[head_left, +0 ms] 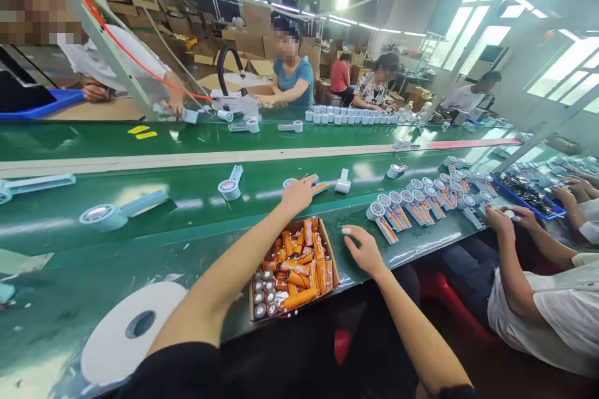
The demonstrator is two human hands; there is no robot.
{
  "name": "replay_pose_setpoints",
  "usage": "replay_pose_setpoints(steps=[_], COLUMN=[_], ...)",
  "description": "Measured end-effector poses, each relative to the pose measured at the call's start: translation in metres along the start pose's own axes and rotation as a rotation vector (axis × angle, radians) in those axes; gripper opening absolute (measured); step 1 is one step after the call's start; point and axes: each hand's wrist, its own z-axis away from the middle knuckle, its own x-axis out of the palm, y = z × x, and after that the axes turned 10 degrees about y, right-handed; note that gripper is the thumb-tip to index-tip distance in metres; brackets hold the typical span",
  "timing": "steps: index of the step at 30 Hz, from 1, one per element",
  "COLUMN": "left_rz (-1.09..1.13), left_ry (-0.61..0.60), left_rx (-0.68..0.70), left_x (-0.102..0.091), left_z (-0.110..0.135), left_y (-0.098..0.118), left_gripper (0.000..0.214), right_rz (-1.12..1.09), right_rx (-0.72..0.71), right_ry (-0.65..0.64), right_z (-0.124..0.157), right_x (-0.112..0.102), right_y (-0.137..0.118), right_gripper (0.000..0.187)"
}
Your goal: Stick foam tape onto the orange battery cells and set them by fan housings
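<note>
Stacked brown cardboard cartons (140, 0) are filling the back of a wide workshop, where several people are sitting along a long, glossy green table (206, 249) with a pale strip (196, 159) running lengthwise across it. At lower left, a large, flat white roll (110, 336) with a round central hole is lying beside the left forearm. Between the two forearms, an open brown cardboard box (330, 248) is sitting at the near edge. Beyond it, the left hand (298, 194) is resting over a light-blue plastic fan-like device (320, 187) with orange in its handle; whether the fingers are gripping it, I cannot tell. Right of the box, the right hand (365, 250) is hanging empty, thumb and fingers parted, near a row of light-blue, round-headed plastic devices (395, 198). Orange-wrapped cylinders (299, 299) are filling the box, some showing grey ends. One right fingertip is wearing a small white covering (346, 231).
</note>
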Motion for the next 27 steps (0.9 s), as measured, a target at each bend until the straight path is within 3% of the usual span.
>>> replay_pose_setpoints(steps=[3,7,10,12,14,17,20,22,24,27], left_rz=[0.052,0.06,0.014,0.006,-0.001,-0.036,-0.118,-0.168,-0.16,-0.053], left_ry=[0.031,0.222,0.206,0.129,0.057,0.004,0.132,0.271,0.398,0.606], left_rx=[-0.011,-0.239,-0.37,-0.406,-0.407,-0.302,-0.121,-0.01,0.069,0.103], left_x=[-0.012,-0.017,-0.014,-0.009,-0.004,-0.003,-0.011,-0.018,-0.023,-0.022], left_z=[0.072,0.234,0.351,0.399,0.419,0.42,0.411,0.408,0.408,0.413], left_y=[-0.055,-0.174,-0.227,-0.24,-0.243,-0.241,-0.232,-0.217,-0.192,-0.152], left_gripper=[0.05,0.054,0.071,0.077,0.08,0.092,0.071,0.05,0.04,0.041], right_rz=[-0.149,-0.266,-0.335,-0.429,-0.534,-0.644,-0.73,-0.84,-0.943,-0.993], right_rx=[0.119,0.37,0.427,0.367,0.227,-0.048,-0.232,-0.214,-0.067,0.259], right_ry=[0.106,0.195,0.209,0.196,0.147,-0.001,-0.159,-0.278,-0.413,-0.67], right_z=[0.07,0.144,0.157,0.145,0.12,0.081,0.063,0.067,0.08,0.098], right_x=[-0.029,-0.068,-0.075,-0.066,-0.049,-0.024,-0.008,-0.001,0.004,0.01], right_y=[0.019,0.047,0.048,0.028,-0.005,-0.063,-0.104,-0.12,-0.131,-0.148], right_gripper=[0.025,0.024,0.029,0.025,0.018,0.019,0.024,0.021,0.023,0.06])
